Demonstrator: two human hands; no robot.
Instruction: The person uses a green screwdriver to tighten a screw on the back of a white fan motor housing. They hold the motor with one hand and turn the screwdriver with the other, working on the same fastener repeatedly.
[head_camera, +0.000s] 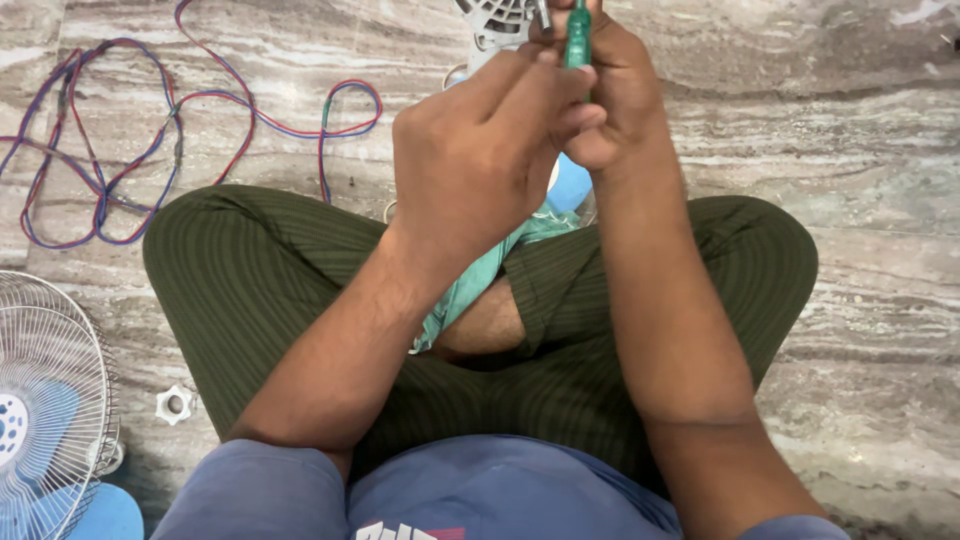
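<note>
Here, right hand (610, 95) clamped on a green-handled screwdriver (577, 38), left hand (480, 150) curled against it, fingers together, grey fan part (497, 22) just beyond (mostly hidden), tangled wires (150, 130) far left, fan guard (45, 400) near left, white nut (175, 404) beside it.

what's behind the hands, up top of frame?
A pale grey vented part shows above the left hand. The right hand grips a green screwdriver. Both hands cover the rest of the part and the tool's tip.

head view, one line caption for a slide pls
Both hands: the right hand grips a green-handled screwdriver, the left hand alongside.
</note>
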